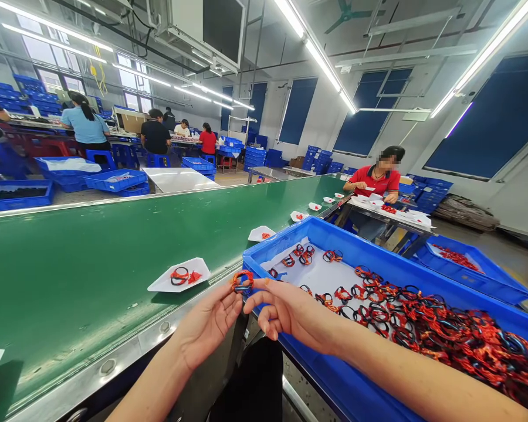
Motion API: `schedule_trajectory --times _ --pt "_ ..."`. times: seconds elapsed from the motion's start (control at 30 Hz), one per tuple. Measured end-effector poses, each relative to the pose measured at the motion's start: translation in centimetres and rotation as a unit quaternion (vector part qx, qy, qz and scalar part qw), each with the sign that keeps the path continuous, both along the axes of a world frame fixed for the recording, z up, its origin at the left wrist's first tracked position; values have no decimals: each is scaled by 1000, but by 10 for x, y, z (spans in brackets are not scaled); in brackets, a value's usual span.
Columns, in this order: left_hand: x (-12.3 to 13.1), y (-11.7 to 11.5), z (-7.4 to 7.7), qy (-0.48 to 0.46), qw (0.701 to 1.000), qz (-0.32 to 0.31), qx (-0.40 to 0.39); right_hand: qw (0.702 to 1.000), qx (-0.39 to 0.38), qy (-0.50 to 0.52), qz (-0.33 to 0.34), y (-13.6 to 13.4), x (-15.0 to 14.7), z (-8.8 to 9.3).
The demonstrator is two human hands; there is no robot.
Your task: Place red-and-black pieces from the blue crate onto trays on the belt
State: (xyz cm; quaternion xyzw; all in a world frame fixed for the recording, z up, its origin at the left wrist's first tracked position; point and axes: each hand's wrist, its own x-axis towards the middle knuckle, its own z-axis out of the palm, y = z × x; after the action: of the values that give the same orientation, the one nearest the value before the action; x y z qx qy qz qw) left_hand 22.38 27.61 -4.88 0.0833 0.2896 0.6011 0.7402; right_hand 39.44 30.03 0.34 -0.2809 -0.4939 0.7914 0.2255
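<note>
My left hand (209, 325) and my right hand (286, 310) meet over the corner of a blue bin (290, 231). Together their fingertips pinch a small red and black braided bracelet (242, 281). The bin is lined with white paper and holds many more such bracelets (431, 328), heaped towards the right. On the green conveyor belt (92, 258) just left of my hands lies a white paper tray (165, 284) with a bracelet on it.
More white trays (260, 233) with bracelets run along the belt into the distance. A person in a red shirt (378, 179) sits at a table on the right. Another blue bin (470, 266) stands beyond mine. Other workers sit at the far left among blue crates.
</note>
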Motion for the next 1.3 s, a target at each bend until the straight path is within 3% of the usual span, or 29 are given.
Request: schedule_trajectory --times 0.4,0.77,0.87,0.93,1.03,1.1,1.17,1.2,1.3 --pt "2 6 -12 -64 998 -15 -3 1000 14 18 22 1 3 -3" --pt "11 6 -15 -57 998 -34 -7 995 53 -47 71 -1 5 -4" --pt "5 5 -7 -45 999 0 11 988 88 -77 99 -4 4 -1" --pt "-4 10 2 8 996 71 51 981 120 -101 110 -6 4 1" --pt "-21 33 16 179 949 216 142 967 168 -142 127 -7 3 -1" --pt "-30 57 22 349 876 275 187 954 196 -171 148 -8 3 -5" --pt "-35 85 22 499 800 263 203 936 233 -203 169 -8 5 -8" --pt "-36 98 21 540 780 243 204 924 258 -220 178 -9 6 -10" --pt "-35 131 13 589 762 178 203 875 349 -265 206 -9 9 -11"
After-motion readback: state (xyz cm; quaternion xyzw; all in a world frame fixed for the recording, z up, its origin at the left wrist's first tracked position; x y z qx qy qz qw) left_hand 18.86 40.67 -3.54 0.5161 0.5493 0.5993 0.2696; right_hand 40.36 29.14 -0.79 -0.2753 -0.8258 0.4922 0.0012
